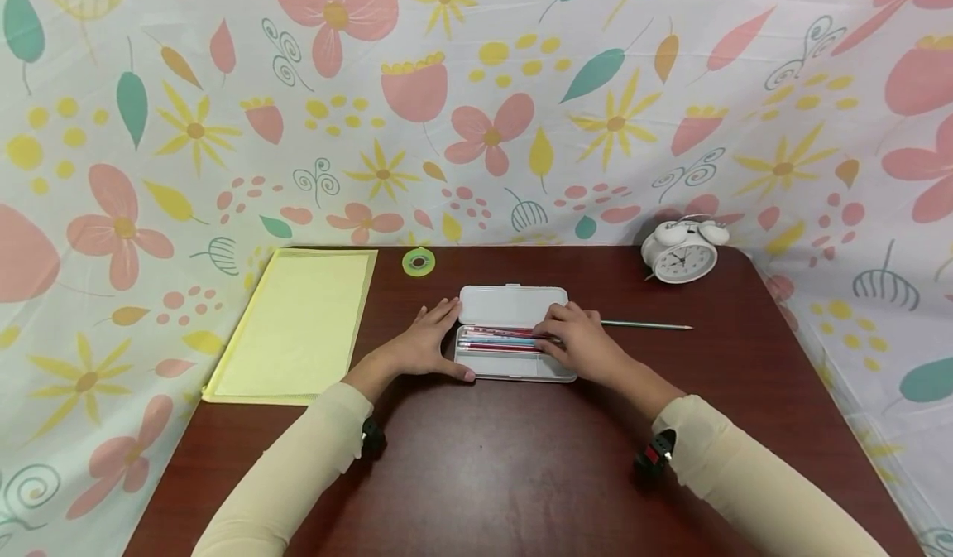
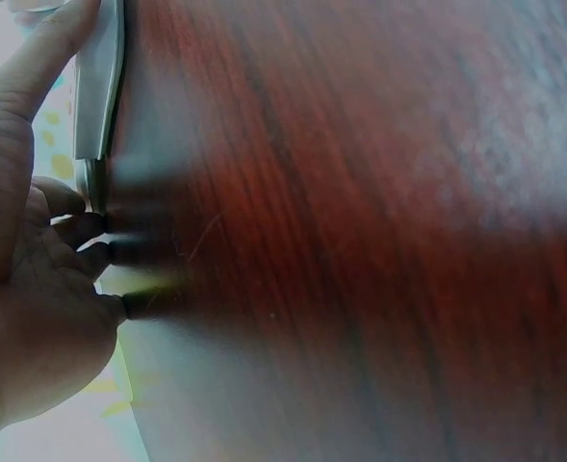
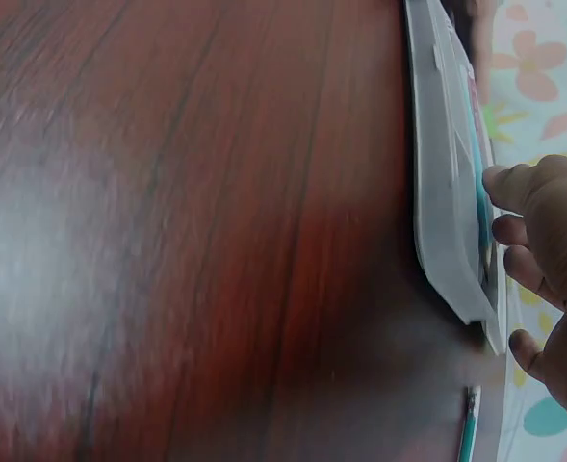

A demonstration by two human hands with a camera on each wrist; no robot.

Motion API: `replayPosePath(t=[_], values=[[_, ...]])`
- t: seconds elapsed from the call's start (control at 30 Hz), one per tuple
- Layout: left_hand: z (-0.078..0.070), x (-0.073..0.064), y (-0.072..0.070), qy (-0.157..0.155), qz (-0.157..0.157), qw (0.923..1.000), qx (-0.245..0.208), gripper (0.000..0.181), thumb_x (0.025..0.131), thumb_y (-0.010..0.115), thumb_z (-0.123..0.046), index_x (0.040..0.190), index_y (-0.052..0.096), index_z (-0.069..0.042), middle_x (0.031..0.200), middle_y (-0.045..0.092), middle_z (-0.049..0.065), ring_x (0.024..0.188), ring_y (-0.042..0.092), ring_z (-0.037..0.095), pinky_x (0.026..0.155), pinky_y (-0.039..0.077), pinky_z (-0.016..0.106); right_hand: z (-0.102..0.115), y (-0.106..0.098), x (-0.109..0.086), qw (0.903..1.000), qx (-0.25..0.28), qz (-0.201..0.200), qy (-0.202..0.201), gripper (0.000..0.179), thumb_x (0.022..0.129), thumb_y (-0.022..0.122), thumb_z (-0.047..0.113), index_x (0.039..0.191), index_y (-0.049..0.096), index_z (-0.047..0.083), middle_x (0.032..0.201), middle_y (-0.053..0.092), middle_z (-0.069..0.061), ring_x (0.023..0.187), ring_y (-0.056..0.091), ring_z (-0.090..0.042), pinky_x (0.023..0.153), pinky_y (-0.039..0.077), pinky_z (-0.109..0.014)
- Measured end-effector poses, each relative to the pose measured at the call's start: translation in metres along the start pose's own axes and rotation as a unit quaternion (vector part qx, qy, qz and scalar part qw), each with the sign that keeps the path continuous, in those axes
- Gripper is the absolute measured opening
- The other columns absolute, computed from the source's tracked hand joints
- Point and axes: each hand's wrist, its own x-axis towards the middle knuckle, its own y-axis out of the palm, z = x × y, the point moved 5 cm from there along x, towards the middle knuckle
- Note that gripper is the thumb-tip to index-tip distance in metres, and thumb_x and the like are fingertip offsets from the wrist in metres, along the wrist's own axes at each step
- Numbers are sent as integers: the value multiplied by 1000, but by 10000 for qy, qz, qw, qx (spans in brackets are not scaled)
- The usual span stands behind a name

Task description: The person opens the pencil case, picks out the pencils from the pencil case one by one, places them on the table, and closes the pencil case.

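Note:
A white pencil case [image 1: 506, 365] lies opened flat on the table, its lid [image 1: 514, 300] folded toward the back. Several red, white and blue pencils [image 1: 495, 339] lie lengthwise in its tray. My left hand [image 1: 424, 345] rests at the case's left end, fingers spread, thumb reaching along the near corner. Over the right end, my right hand [image 1: 584, 342] grips the pencils, thumb on the near side and curled fingers on the far side. Their right ends are hidden under it. In the right wrist view, the thumb tip meets a blue pencil [image 3: 481, 183].
A green pencil [image 1: 648, 324] lies on the table right of the case. Behind it stands a white alarm clock [image 1: 681, 255]. A green tape roll [image 1: 419, 262] lies at the back, and a yellow mesh-edged folder [image 1: 298, 321] at left. A floral curtain [image 1: 476, 110] borders the table [image 1: 484, 474].

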Motion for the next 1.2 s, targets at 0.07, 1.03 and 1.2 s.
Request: replayPosePath(t=[0.07,1.03,1.2], values=[[0,0,0,8,6,10000,-39,142,80,92,-65,178,8,-7,188,7,12,176,2,32,141,-1,60,4,2,2,10000,-92,9,-25,14,102,82,22,114,84,17,106,68,1,93,51,-19,86,45,-59],[19,9,8,127,-74,9993,-357,154,70,89,-83,179,7,-11,189,6,9,176,1,31,140,-1,63,19,11,18,9968,-699,375,-38,3,106,75,19,105,76,16,104,70,0,96,61,-22,82,49,-56],[13,6,5,148,-52,9993,-352,153,71,90,-81,179,9,-9,188,8,13,176,1,33,140,-1,64,23,14,24,9961,-769,431,-10,6,107,75,22,110,76,17,106,72,0,103,67,-24,87,50,-59]])
